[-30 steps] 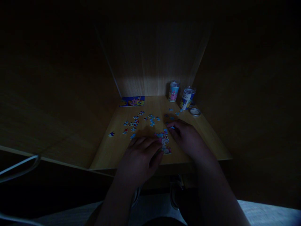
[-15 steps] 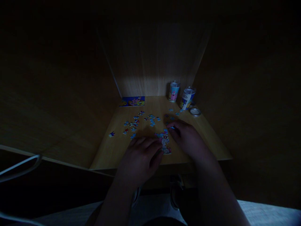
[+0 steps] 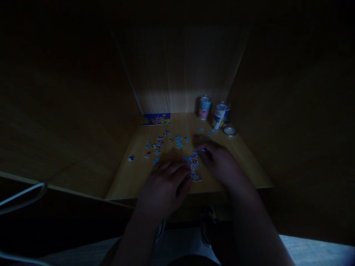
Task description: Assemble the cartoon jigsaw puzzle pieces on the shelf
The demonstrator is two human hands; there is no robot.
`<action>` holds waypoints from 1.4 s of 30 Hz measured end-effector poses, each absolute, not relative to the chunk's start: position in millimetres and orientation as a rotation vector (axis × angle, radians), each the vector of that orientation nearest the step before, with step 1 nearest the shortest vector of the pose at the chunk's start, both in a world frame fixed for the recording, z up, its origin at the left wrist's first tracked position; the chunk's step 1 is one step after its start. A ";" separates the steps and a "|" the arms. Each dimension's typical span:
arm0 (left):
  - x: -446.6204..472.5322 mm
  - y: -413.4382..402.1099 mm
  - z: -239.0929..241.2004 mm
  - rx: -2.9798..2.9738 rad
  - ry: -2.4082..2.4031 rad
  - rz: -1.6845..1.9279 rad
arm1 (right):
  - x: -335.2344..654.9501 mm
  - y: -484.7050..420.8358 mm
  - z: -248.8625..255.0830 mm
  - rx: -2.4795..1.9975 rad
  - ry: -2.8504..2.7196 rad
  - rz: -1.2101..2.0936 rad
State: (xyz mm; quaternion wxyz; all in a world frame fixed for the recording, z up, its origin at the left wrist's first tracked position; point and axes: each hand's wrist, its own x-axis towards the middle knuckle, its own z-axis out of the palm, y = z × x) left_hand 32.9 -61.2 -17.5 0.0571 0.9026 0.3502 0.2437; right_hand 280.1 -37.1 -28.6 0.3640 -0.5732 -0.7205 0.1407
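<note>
A partly joined jigsaw puzzle [image 3: 195,167] with a cartoon picture lies near the front edge of the wooden surface. My left hand [image 3: 165,184] rests at its left side, fingers reaching over that edge and thumb apart; part of the puzzle is hidden beneath. Just above the puzzle's top right corner, my right hand [image 3: 217,159] pinches a small light-blue puzzle piece [image 3: 202,150] between thumb and forefinger. Loose puzzle pieces [image 3: 179,140] are scattered beyond my left hand, and a few more [image 3: 208,133] lie beyond my right.
Two cartoon-printed cans [image 3: 204,108] [image 3: 220,115] stand at the back right, with a round metal lid [image 3: 229,132] beside them. A blue picture card [image 3: 155,119] lies at the back left. Wooden panels [image 3: 183,70] enclose the dim surface. White cable [image 3: 24,194] hangs at far left.
Both hands stay almost in place, with the right still pinching the piece. The whole view has shifted very slightly.
</note>
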 end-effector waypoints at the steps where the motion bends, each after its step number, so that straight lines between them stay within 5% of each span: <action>1: 32.8 -61.2 -17.6 2.736 1.063 0.738 | 280.2 -37.1 -28.7 -1.470 -1.859 0.357; 42: 33.5 -61.8 -17.1 2.721 1.065 0.733 | 282.2 -36.4 -30.9 -1.449 -1.883 0.343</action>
